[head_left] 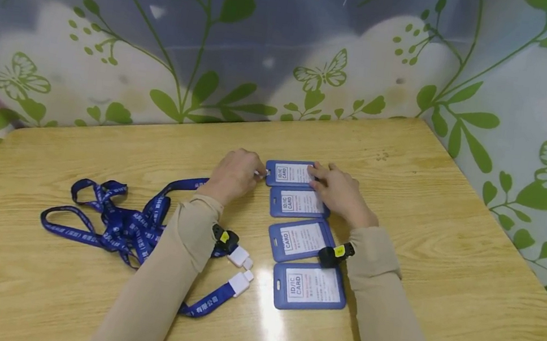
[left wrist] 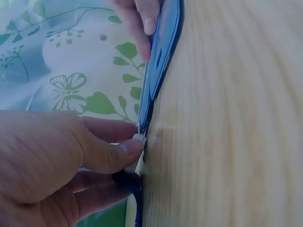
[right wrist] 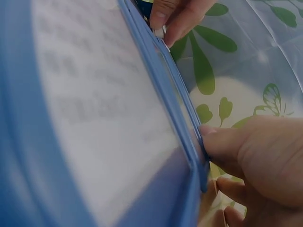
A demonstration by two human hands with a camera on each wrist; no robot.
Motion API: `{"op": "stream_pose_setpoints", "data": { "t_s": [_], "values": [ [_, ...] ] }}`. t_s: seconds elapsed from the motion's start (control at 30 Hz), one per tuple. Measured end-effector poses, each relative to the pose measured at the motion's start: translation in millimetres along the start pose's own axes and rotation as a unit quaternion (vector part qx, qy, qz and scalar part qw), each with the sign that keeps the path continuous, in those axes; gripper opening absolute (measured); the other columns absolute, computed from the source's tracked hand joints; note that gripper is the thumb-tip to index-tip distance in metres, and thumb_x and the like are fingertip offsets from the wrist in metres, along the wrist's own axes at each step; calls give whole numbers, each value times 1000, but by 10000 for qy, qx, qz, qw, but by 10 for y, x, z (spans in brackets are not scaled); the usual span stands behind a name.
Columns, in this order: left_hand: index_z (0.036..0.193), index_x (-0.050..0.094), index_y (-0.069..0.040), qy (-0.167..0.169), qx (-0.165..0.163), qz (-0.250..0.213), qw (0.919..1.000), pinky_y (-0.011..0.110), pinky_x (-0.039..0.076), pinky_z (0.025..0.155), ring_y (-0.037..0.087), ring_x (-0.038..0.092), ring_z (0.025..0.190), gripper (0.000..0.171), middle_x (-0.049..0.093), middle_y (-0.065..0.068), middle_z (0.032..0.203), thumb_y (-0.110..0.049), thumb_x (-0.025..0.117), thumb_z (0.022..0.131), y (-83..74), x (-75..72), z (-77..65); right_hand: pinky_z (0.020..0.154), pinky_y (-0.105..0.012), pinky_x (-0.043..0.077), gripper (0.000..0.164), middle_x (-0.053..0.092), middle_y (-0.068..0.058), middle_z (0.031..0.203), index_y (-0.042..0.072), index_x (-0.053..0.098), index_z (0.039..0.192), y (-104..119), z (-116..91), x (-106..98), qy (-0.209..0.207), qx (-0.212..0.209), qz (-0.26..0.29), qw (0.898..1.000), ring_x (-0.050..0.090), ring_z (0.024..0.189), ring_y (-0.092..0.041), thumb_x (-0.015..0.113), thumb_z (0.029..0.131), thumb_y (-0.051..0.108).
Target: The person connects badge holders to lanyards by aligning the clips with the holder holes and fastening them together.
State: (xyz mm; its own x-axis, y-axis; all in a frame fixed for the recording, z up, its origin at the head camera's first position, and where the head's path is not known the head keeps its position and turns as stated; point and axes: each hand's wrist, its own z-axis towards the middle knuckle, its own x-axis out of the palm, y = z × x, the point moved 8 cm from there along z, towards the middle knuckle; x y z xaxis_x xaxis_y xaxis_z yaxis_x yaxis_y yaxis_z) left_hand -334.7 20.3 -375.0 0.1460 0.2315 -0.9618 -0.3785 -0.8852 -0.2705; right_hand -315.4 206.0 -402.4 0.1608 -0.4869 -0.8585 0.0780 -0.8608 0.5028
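My left hand point(head_left: 236, 174) pinches the white plastic clip point(left wrist: 138, 137) of a blue lanyard between thumb and finger. The clip is right at the slotted left end of the farthest blue ID card holder point(head_left: 289, 173). My right hand point(head_left: 342, 193) grips that holder's right end, thumb on the near edge in the right wrist view. Nearer me, more blue card holders lie in a column: a second one point(head_left: 295, 203), a third point(head_left: 298, 239) and the nearest point(head_left: 310, 287). Each shows a white ID/IC card insert.
Several blue lanyards with white print point(head_left: 130, 227) lie tangled on the left of the wooden table point(head_left: 444, 282). Two white lanyard clips point(head_left: 239, 283) rest between my left forearm and the holders. A leaf-and-butterfly patterned sheet point(head_left: 269, 39) stands behind the table.
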Motion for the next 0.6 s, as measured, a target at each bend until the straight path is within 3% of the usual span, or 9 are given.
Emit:
{"op": "stream_pose_setpoints", "data": {
  "t_s": [0.27, 0.47, 0.6],
  "values": [
    [114, 77, -7, -132, 127, 146, 9997, 38, 55, 100, 26, 67, 114, 24, 73, 10, 120, -2, 69, 92, -114, 28, -22, 121, -65, 20, 56, 32, -19, 162, 11, 46, 151, 89, -37, 27, -126, 211, -193, 9995, 25, 148, -50, 57, 103, 38],
    [103, 80, -6, -364, 316, 395, 9981, 36, 57, 89, 22, 67, 94, 18, 75, 9, 106, 1, 70, 89, -229, 11, -23, 119, -63, 25, 58, 36, -15, 160, 6, 47, 149, 160, -22, -2, -241, 169, -263, 9992, 29, 147, -47, 59, 102, 37],
    [109, 79, -7, -180, 225, 326, 9991, 36, 57, 93, 22, 68, 100, 20, 74, 9, 112, -1, 70, 91, -221, 11, -12, 122, -61, 20, 58, 31, -14, 162, 8, 44, 151, 139, -19, -18, -17, 171, -173, 9997, 23, 149, -47, 59, 102, 37]
  ]
}}
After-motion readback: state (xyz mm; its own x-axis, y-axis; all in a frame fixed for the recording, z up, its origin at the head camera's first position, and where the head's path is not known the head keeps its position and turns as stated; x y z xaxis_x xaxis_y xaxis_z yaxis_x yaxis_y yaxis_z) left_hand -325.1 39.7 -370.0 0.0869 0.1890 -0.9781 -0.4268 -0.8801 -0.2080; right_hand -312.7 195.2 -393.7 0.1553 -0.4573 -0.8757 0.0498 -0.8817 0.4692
